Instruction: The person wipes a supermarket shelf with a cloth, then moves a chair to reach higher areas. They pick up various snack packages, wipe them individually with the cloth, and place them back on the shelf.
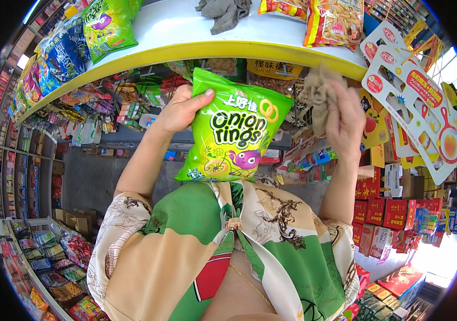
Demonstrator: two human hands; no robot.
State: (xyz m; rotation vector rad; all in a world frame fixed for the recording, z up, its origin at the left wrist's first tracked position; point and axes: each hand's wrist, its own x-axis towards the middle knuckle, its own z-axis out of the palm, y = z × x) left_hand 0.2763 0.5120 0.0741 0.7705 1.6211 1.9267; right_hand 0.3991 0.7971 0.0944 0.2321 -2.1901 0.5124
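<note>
My left hand [180,108] grips the upper left corner of a green bag of onion rings [232,128], thumb across its front. The bag hangs upright before my chest, its printed face towards me. To its right, my right hand [344,112] holds a crumpled grey-brown cloth [320,100], apart from the bag and blurred by motion. Above both hands runs a white shelf [180,24] with a yellow front edge [228,48]. A dark grey glove or rag [226,14] lies on that shelf.
Another green snack bag [110,30] and blue snack bags [62,56] stand at the shelf's left. Orange-yellow snack bags [334,24] sit at its right, beside white cardboard display cards [417,104] jutting out. Lower racks hold packets; red cartons [399,212] are stacked at right.
</note>
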